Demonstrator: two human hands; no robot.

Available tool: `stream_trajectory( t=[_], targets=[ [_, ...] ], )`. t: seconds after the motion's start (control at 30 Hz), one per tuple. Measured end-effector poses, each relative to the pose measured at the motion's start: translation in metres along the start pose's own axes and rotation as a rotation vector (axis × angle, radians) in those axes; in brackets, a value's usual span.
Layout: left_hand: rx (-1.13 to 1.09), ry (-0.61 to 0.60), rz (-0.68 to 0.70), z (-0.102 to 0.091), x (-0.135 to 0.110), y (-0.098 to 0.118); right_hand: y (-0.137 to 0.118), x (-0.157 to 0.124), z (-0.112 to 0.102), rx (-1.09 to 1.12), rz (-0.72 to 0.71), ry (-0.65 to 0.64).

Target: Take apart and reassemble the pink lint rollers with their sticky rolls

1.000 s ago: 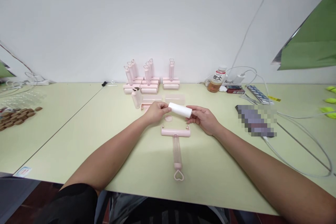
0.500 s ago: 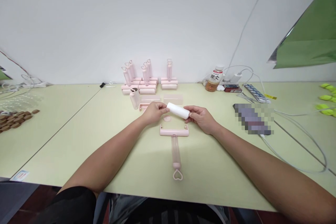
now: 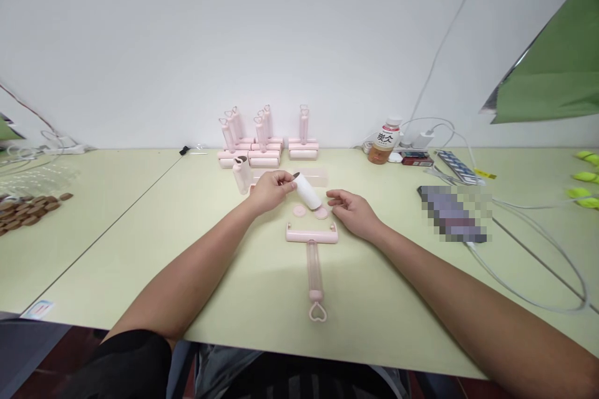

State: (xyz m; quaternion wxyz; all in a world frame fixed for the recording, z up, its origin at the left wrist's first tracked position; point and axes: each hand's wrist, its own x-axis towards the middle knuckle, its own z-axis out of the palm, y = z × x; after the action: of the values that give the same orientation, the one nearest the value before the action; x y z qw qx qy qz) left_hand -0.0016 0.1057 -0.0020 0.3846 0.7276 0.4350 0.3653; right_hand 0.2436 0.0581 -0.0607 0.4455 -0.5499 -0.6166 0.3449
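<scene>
Clock directions centre on the white roll (image 3: 307, 193), read from the person's side of the table (image 3: 384, 312). The roll leans above the tabletop, its dark open mouth toward 11 o'clock, its other end toward 5. The left hand (image 3: 271, 190), at 9 o'clock, pinches the upper end between thumb and fingers, a nearly closed grip; held so, most of the roll's length seems left free. The right hand (image 3: 354, 213), at 4 o'clock, has loosely curled, parted fingers with nothing visible between them; its nearness seems to keep roll and disc within reach. One pink disc (image 3: 321, 214) lies at 5 o'clock by the roll's lower end; contact cannot be told. A second disc (image 3: 299, 211) lies at 7. At 6, the pink roller frame (image 3: 311, 237) lies with its prongs toward 12, presumably for easy access. Upright rollers (image 3: 262, 144) stand at 11, apparently out of the hands' way.
</scene>
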Motion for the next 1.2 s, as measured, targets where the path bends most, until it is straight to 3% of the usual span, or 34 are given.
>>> stream_trajectory(
  t=[0.17, 0.27, 0.4, 0.53, 0.6, 0.93, 1.2],
  targets=[
    [0.186, 0.033, 0.223, 0.015, -0.009, 0.016, -0.019, -0.002, 0.0, -0.065, -0.096, 0.017],
    [0.277, 0.012, 0.324, 0.027, -0.017, 0.027, -0.033, 0.0, -0.001, -0.218, -0.214, 0.027],
    [0.413, -0.035, 0.138, 0.04, -0.034, 0.047, -0.036, 0.018, -0.009, -0.329, -0.208, 0.155],
    [0.679, -0.394, 0.073, 0.052, -0.052, 0.063, -0.022, 0.048, -0.02, -0.321, -0.086, 0.308],
    [0.726, -0.481, 0.076, 0.058, -0.056, 0.066, -0.014, 0.061, -0.021, -0.316, -0.039, 0.325],
    [0.716, -0.484, 0.034, 0.068, -0.045, 0.053, 0.005, 0.082, -0.013, -0.272, 0.051, 0.313],
    [0.665, -0.531, 0.091, 0.062, -0.025, 0.042, -0.001, 0.05, -0.033, -0.194, 0.015, 0.388]
  ],
)
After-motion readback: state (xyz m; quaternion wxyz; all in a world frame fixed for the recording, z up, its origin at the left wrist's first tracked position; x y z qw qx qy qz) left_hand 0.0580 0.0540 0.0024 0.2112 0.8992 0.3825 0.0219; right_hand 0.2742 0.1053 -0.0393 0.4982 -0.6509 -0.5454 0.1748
